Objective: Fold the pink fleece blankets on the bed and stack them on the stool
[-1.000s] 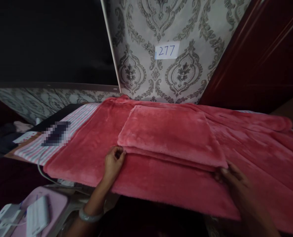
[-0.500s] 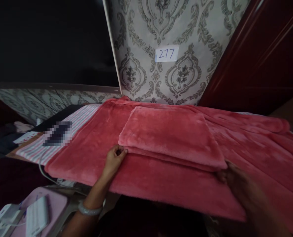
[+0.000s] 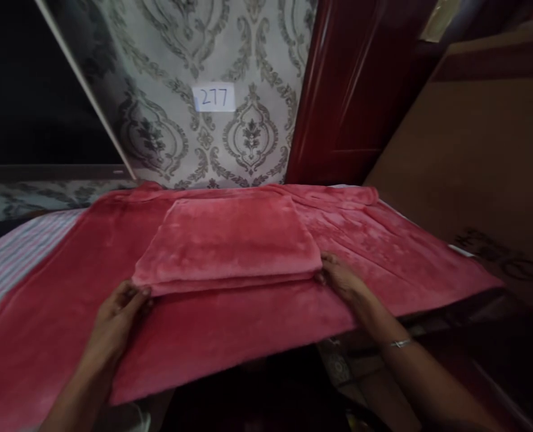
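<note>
A folded red fleece blanket lies on a larger red fleece blanket that is spread over the surface. My left hand rests at the folded blanket's near left corner, fingers curled at its edge. At the near right corner sits my right hand, its fingers touching the fold. Whether either hand actually pinches the cloth is not visible.
A striped cloth shows at the left under the red spread. Patterned wallpaper with a paper label "277" rises behind. A dark red door and a brown panel stand at the right; a dark screen at the left.
The view has swung to the right, so the folded blanket sits left of centre. Both hands stay at its near corners; the right hand is now plainly in view.
</note>
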Demonstrator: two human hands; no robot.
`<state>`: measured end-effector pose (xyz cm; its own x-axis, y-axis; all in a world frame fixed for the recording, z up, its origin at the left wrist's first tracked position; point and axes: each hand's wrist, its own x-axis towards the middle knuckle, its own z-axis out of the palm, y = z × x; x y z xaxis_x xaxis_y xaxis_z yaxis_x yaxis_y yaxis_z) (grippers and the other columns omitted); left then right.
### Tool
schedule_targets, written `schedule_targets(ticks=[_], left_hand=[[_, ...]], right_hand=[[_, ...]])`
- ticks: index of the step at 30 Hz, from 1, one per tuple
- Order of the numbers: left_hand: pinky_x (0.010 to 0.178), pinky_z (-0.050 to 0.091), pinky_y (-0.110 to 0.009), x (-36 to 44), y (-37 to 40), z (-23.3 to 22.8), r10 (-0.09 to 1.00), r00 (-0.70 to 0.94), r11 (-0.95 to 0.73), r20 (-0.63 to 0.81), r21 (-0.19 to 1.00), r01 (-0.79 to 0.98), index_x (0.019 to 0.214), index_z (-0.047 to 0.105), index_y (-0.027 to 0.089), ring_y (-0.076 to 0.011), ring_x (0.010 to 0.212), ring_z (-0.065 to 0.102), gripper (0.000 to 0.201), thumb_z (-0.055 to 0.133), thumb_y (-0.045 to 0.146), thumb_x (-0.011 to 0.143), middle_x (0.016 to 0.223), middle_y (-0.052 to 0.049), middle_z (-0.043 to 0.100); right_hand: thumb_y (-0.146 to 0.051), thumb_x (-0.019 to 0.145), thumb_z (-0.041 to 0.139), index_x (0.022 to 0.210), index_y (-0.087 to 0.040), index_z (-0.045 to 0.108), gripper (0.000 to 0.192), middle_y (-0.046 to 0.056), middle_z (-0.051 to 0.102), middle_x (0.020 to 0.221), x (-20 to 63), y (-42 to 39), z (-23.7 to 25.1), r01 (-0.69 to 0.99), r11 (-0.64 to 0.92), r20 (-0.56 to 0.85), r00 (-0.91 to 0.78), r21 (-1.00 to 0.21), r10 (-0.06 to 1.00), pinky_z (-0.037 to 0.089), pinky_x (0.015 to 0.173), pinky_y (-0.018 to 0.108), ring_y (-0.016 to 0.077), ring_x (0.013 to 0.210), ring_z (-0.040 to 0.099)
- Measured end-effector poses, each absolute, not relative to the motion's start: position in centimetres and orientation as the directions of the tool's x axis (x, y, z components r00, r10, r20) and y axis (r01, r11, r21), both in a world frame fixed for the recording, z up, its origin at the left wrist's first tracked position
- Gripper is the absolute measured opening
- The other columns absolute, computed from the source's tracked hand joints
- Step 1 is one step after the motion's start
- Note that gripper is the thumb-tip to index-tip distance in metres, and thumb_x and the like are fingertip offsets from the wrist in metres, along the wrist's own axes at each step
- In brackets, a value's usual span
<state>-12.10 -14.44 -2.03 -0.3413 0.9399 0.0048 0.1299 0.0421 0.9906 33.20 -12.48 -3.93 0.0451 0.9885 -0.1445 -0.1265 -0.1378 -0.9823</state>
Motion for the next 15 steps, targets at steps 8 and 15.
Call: schedule_targets(ticks=[8,15], left_hand=[[0.056,0.043,-0.02,-13.1,-13.6,-2.7,0.905,-0.419,0.17,-0.073,0.965,0.2,0.074,0.064,0.022,-0.0138,0.064,0.056,0.068,0.087,0.071,0.032,0.065,0.005,0.066],[0.074,0.056,-0.036,-10.9,-14.1,-1.7,0.891,-0.449,0.096,0.072,0.935,0.341,0.106,0.063,0.043,-0.0225,0.076,0.066,0.08,0.079,0.082,0.039,0.083,0.009,0.074]], right_hand=[[-0.042,0.06,0.079,0.079,-0.022,0.056,0.036,-0.008,0.051,0.049,33.8,-12.5,-5.3,-0.156,-0.069,-0.093,0.156,-0.985,0.983,0.031,0.04,0.02,0.0074,0.038,0.043],[-0.053,0.074,0.072,0.114,-0.025,0.053,0.052,-0.008,0.058,0.053,33.5,-14.0,-5.1,-0.114,0.049,0.03,0.159,-0.992,0.987,0.039,0.047,0.023,0.0124,0.045,0.053]])
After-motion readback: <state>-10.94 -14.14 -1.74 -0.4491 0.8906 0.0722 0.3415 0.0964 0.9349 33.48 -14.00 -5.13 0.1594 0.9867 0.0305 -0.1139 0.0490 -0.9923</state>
